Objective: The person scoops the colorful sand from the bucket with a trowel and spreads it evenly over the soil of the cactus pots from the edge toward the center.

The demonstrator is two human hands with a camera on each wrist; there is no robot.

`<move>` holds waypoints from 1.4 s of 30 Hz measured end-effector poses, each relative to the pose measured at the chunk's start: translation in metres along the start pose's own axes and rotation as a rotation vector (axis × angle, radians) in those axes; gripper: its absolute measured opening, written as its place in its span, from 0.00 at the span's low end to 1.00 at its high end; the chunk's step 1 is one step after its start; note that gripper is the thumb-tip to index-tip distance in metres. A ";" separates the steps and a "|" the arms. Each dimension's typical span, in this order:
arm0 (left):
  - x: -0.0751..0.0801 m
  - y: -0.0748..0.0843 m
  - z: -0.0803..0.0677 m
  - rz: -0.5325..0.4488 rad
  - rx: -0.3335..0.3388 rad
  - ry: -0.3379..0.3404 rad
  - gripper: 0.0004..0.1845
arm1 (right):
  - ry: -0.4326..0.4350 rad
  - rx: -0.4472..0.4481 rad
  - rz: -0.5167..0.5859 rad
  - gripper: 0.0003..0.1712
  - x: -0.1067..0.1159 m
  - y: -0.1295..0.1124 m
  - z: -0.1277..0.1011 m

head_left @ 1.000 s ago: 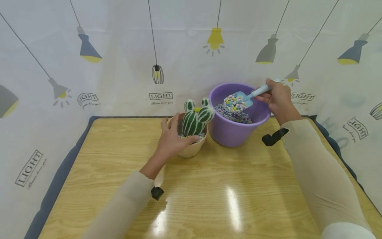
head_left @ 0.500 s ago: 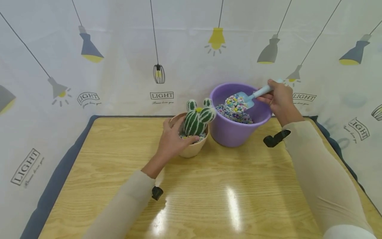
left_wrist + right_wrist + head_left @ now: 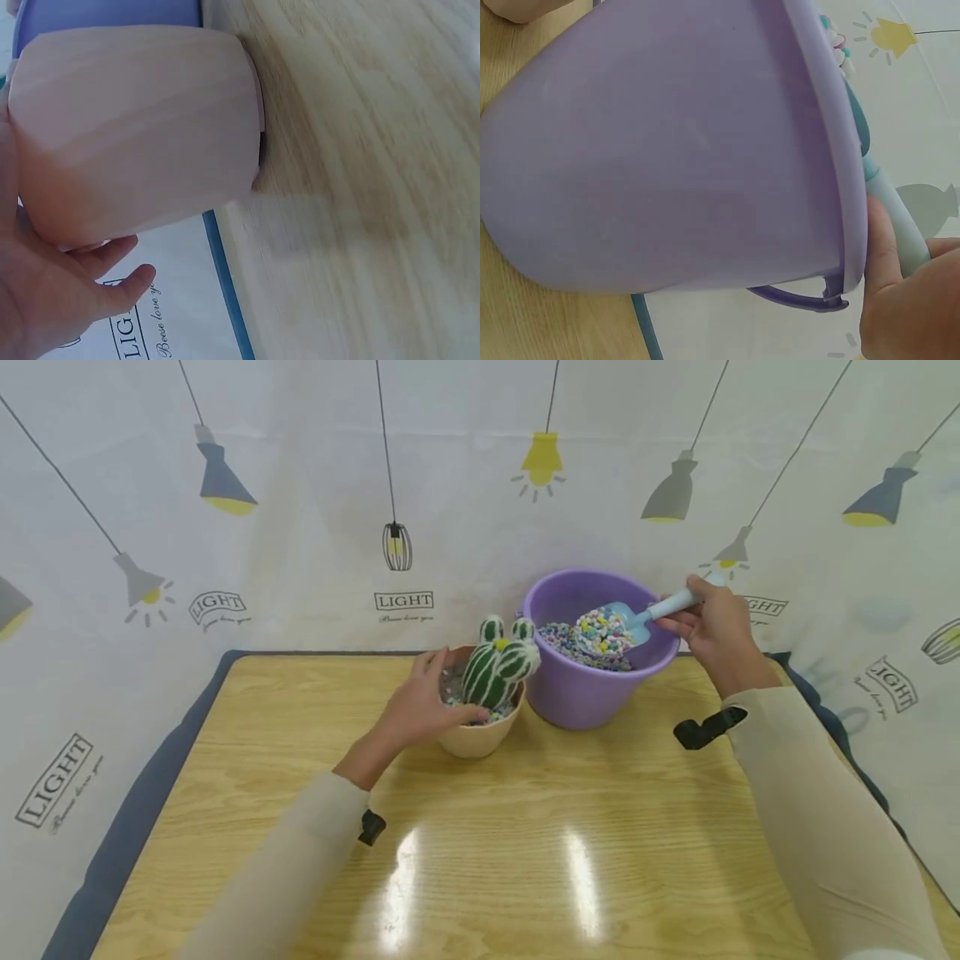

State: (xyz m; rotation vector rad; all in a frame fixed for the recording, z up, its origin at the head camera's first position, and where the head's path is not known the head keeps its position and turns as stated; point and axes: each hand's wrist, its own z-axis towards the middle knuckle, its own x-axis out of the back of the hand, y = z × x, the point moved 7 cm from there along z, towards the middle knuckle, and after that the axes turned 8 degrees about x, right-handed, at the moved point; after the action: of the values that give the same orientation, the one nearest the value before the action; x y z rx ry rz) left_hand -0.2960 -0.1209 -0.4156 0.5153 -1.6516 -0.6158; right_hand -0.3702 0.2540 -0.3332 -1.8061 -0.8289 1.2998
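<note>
In the head view my left hand (image 3: 422,706) holds a pale beige flowerpot (image 3: 471,743) at its left side, the thumb over the near rim. A green-and-white toy cactus (image 3: 489,679) stands in it, with small coloured beads round its base. The pot's smooth outer wall (image 3: 142,135) fills much of the left wrist view. My right hand (image 3: 722,625) grips the handle of a light blue scoop shovel (image 3: 670,605). Its blade bears a heap of pastel beads (image 3: 602,632) over the opening of a purple bucket (image 3: 581,697). The bucket wall hides most of the blade in the right wrist view.
More beads (image 3: 562,643) lie inside the bucket, which stands close to the pot's right. Both are on a wood-grain table (image 3: 487,843), near its back edge. A lamp-printed cloth (image 3: 300,527) hangs behind. The bucket's purple handle (image 3: 799,300) hangs down outside its rim.
My right hand has moved slightly right and lower with the loaded scoop shovel, still over the bucket. My left hand has shifted a little left on the pot, and the cactus now leans more to the right.
</note>
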 end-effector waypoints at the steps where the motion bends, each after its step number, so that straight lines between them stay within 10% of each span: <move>1: 0.001 0.000 0.001 0.013 -0.002 -0.011 0.70 | -0.006 -0.002 0.007 0.17 0.001 0.000 -0.001; 14: 0.004 0.006 -0.003 0.149 -0.027 -0.077 0.73 | -0.001 0.001 0.029 0.16 0.011 -0.003 -0.007; 23: 0.003 0.011 -0.010 0.117 -0.050 -0.051 0.73 | -0.013 0.009 0.057 0.14 0.014 -0.005 -0.010; 42: 0.006 0.002 0.001 -0.018 -0.094 -0.237 0.76 | -0.006 0.008 0.211 0.24 0.018 0.009 -0.039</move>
State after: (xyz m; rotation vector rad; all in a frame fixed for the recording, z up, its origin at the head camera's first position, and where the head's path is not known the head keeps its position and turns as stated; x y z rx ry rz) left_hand -0.2976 -0.1232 -0.4101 0.4005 -1.8314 -0.7878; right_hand -0.3271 0.2564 -0.3416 -1.9249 -0.6474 1.4388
